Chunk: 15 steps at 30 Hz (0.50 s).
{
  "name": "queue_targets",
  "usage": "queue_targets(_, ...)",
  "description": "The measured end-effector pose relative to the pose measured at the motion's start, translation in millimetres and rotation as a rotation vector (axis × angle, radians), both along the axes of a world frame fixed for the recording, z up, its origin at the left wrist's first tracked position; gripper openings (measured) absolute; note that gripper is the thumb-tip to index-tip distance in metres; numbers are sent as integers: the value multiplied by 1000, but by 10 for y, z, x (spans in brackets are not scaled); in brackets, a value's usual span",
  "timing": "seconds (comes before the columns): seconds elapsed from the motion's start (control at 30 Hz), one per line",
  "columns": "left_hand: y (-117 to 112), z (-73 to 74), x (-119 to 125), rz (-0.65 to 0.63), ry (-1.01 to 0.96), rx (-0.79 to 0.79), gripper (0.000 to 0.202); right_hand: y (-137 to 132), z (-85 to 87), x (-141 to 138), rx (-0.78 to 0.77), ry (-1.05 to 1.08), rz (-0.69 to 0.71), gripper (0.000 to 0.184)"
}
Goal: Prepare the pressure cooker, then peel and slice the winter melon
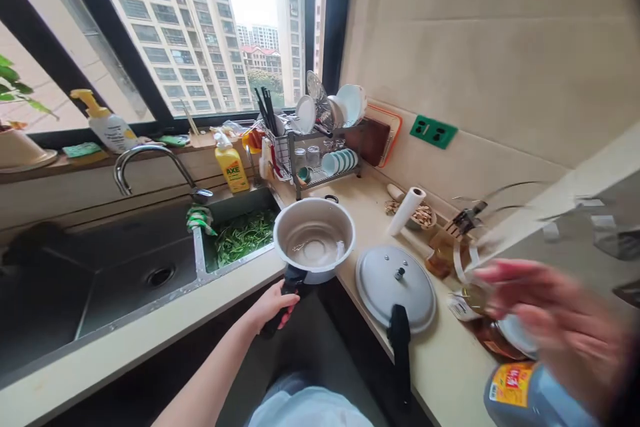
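My left hand [280, 303] is wrapped round the black handle of a grey metal pressure cooker pot [315, 267]. The pot is upright at the counter's corner, with what looks like a little clear liquid at its bottom. To its right lies the round grey pressure cooker lid [375, 280], its black handle pointing at me. At the far right, my right hand [555, 327] is raised over jars and bottles, smeared by motion. Below it stands a large bottle with a yellow and red label [513, 383]. Whether those fingers hold anything is unclear.
Leafy greens [245, 238] fill the small basin left of the pot, beside a large dark sink [125, 280] with a curved faucet [150, 150]. Behind are a dish rack [295, 160] and yellow soap bottle [231, 167]. A white paper roll [407, 210] leans near the wall.
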<state>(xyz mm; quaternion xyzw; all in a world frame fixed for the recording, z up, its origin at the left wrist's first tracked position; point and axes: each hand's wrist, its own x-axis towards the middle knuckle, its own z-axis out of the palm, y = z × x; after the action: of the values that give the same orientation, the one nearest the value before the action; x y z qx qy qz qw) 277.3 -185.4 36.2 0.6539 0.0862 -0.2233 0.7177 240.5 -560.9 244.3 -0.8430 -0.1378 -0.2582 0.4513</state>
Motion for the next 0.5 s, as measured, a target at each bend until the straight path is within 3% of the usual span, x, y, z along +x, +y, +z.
queue_targets(0.13, -19, -40, 33, -5, 48, -64, 37, 1053, -330, 691, -226, 219, 380, 26)
queue_targets(0.27, 97, -85, 90, -80, 231, -168, 49, 1908, -827, 1504, -789, 502, 476, 28)
queue_targets(0.37, 197, -165, 193, -160, 339, -235, 52, 2277, -1252, 1855, -1049, 635, 462, 25)
queue_targets(0.5, 257, -223, 334, -262, 379, -307, 50, 2539, -1704, 2025, -1215, 752, 470, 24)
